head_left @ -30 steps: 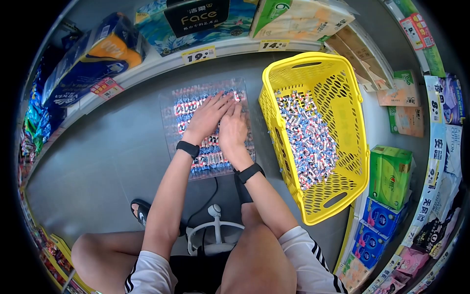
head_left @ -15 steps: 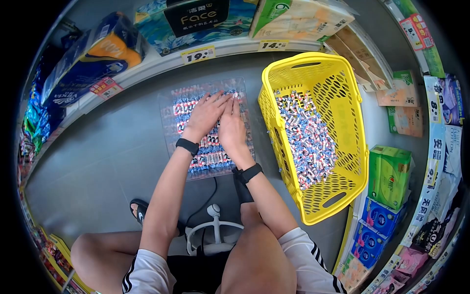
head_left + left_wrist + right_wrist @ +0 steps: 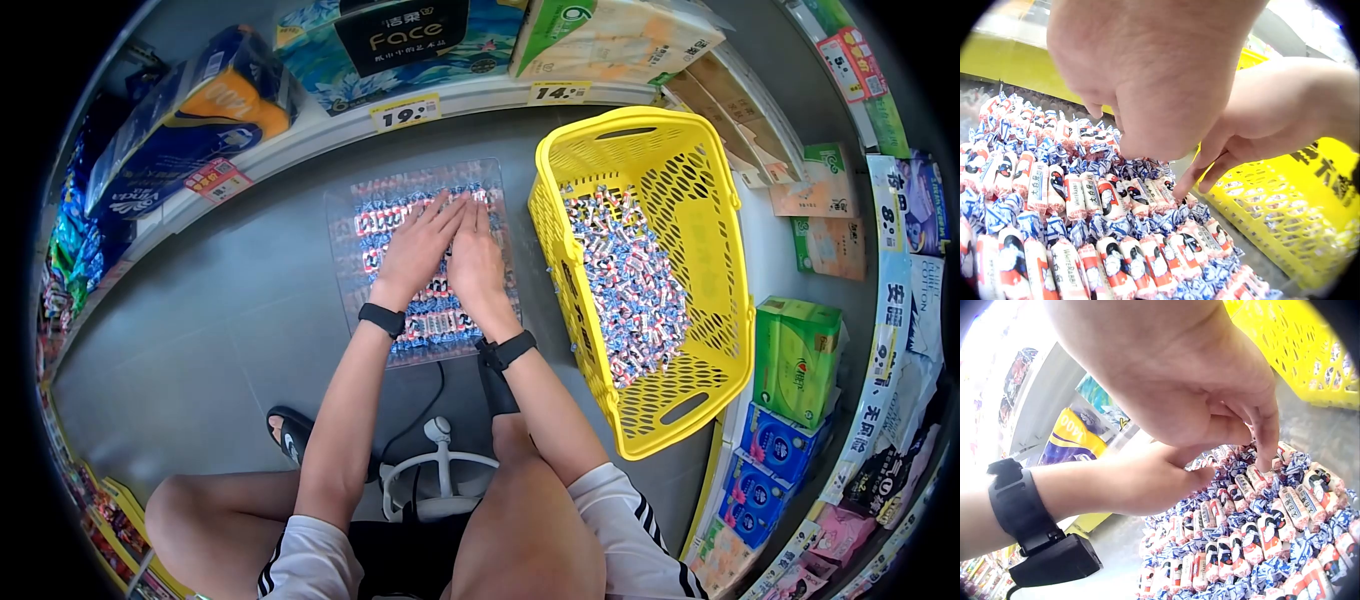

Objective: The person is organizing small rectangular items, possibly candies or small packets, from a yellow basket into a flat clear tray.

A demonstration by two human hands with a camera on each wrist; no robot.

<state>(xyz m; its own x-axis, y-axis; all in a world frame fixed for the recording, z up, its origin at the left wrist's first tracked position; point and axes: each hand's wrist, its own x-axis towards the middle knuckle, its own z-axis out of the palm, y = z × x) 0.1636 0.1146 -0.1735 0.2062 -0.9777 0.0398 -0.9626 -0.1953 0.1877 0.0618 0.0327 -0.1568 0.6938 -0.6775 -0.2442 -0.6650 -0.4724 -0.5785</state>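
A clear box (image 3: 337, 262) on the floor holds rows of wrapped White Rabbit candies (image 3: 430, 325), packed side by side with blue-and-white twisted ends. My left hand (image 3: 415, 250) lies over the upper middle rows, fingers extended. Close beside it, my right hand (image 3: 474, 265) touches candies toward the right end of a row with its fingertips. The two hands' fingers meet in the head view. From the left wrist, the right fingertips (image 3: 1186, 184) show at a row's end. Seen from the right wrist, the right fingers bend slightly down onto the candies (image 3: 1244, 550).
Right of the box stands a yellow perforated basket (image 3: 735, 330) with a heap of loose candies (image 3: 635, 290). Shelves with tissue packs (image 3: 400, 40) curve around the back and right. A white stool base (image 3: 440, 470) and a sandaled foot (image 3: 287, 432) are near the box's front.
Both hands have slid slightly toward the body over the candies. The right hand's fingers lie straighter than a second ago. Box and basket have not moved.
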